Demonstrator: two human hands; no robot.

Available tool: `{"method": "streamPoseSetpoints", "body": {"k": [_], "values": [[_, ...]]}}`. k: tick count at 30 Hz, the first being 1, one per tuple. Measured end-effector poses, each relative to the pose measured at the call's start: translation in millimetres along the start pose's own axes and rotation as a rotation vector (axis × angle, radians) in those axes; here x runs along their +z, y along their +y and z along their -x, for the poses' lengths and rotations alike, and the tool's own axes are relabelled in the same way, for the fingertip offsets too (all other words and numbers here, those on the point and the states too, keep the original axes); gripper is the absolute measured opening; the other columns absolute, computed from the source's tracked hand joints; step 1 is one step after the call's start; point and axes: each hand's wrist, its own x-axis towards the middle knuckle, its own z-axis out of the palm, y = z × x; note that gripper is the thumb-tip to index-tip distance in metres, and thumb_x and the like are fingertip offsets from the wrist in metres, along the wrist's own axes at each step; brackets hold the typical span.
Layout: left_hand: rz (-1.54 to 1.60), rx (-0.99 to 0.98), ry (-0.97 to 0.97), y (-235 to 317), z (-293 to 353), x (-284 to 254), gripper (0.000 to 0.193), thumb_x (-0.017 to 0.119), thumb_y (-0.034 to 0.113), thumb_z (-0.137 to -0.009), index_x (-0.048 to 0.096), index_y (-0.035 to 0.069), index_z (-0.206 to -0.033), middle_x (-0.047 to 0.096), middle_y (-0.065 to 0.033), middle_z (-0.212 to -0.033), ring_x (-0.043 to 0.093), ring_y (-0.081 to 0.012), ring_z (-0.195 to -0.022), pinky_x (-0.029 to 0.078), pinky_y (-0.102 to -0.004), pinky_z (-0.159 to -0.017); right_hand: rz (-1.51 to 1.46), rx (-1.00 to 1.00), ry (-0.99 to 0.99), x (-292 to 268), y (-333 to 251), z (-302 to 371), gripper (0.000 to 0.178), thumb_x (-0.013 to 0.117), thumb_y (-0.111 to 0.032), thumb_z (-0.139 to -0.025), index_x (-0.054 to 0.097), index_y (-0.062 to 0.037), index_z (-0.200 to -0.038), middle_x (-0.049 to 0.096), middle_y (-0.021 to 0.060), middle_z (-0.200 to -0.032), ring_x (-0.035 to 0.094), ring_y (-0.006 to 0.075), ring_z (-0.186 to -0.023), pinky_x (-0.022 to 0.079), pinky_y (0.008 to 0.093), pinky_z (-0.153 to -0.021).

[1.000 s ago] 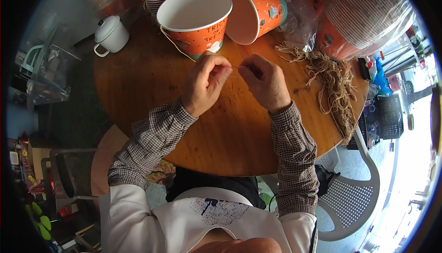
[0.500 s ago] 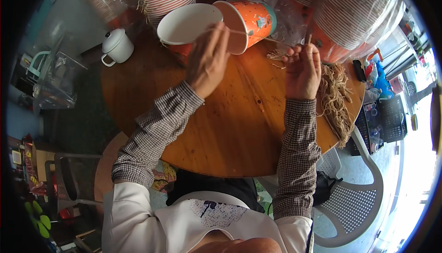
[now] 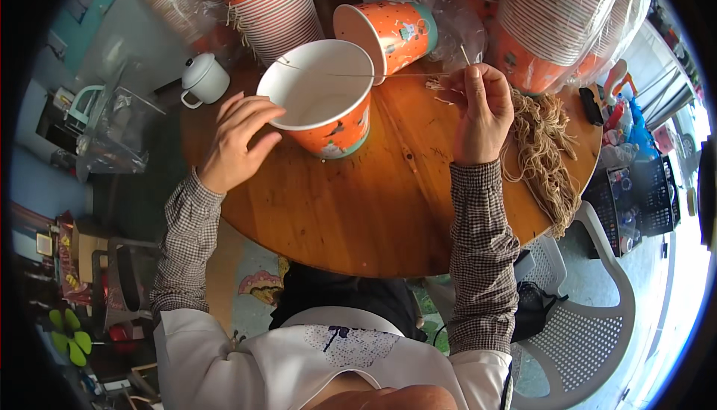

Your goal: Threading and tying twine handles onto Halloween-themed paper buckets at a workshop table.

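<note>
A paper bucket [image 3: 332,134], orange outside and white inside, stands tilted on the round wooden table. My left hand [image 3: 243,140] is at its left side, fingers spread, the fingertips by the rim; whether they touch it I cannot tell. Between thumb and fingers my right hand [image 3: 484,111] pinches a thin cord [image 3: 407,75], whose small stiff tip sticks up. From there the cord runs left across the bucket's mouth, and another tip shows at the bucket's far inner wall. Beside my right hand lies a bundle of tan cords [image 3: 544,156].
Behind the bucket another orange bucket [image 3: 396,35] lies on its side. Stacked buckets [image 3: 280,25] rise at the back left, and plastic-wrapped stacks [image 3: 556,18] at the back right. A white lidded mug [image 3: 206,80] stands at the left. A grey chair [image 3: 575,335] is at the right.
My left hand has left the cord's line and moved left and nearer, opening beside the bucket. The bucket has come nearer and right. My right hand still pinches the cord.
</note>
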Motion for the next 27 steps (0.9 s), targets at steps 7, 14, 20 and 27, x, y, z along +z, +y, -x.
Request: {"method": "streamPoseSetpoints", "body": {"k": [7,14,20,27], "values": [[0.204,-0.018,0.09,57,-8,15,0.042,0.075,0.01,-0.074,0.062,0.006,-0.113,0.066,-0.0123,-0.105,0.061,-0.0297,-0.096,0.046,-0.0392,-0.085,0.036,0.258,-0.103,29,4,68,0.011,0.055,-0.012,-0.096,0.057,-0.0014,-0.095,0.065,0.0077,-0.088,0.066,0.0174,-0.082,0.055,0.0298,-0.068],[0.283,-0.161,0.025,77,-9,22,0.027,0.068,0.004,-0.08,0.063,0.002,-0.107,0.069,-0.0143,-0.092,0.068,-0.0306,-0.078,0.054,-0.0369,-0.067,0.182,0.305,-0.123,36,21,132,0.009,0.06,-0.005,-0.091,0.058,0.0024,-0.096,0.061,0.0111,-0.11,0.061,0.0123,-0.09,0.052,0.0263,-0.079],[0.306,-0.166,0.013,83,-7,19,0.027,0.067,0.001,-0.08,0.062,0.001,-0.107,0.068,-0.0155,-0.091,0.068,-0.0294,-0.077,0.055,-0.0353,-0.065,0.096,0.305,-0.113,47,20,140,0.008,0.06,-0.004,-0.091,0.058,0.0026,-0.094,0.06,0.0116,-0.111,0.061,0.0124,-0.093,0.052,0.0267,-0.081],[0.283,-0.149,0.019,83,-3,16,0.028,0.067,0.001,-0.08,0.062,0.001,-0.108,0.068,-0.0153,-0.092,0.069,-0.0292,-0.078,0.056,-0.035,-0.066,0.146,0.33,-0.108,51,20,142,0.006,0.06,-0.003,-0.09,0.058,0.0022,-0.093,0.06,0.0105,-0.111,0.062,0.0138,-0.094,0.053,0.027,-0.08]]}}
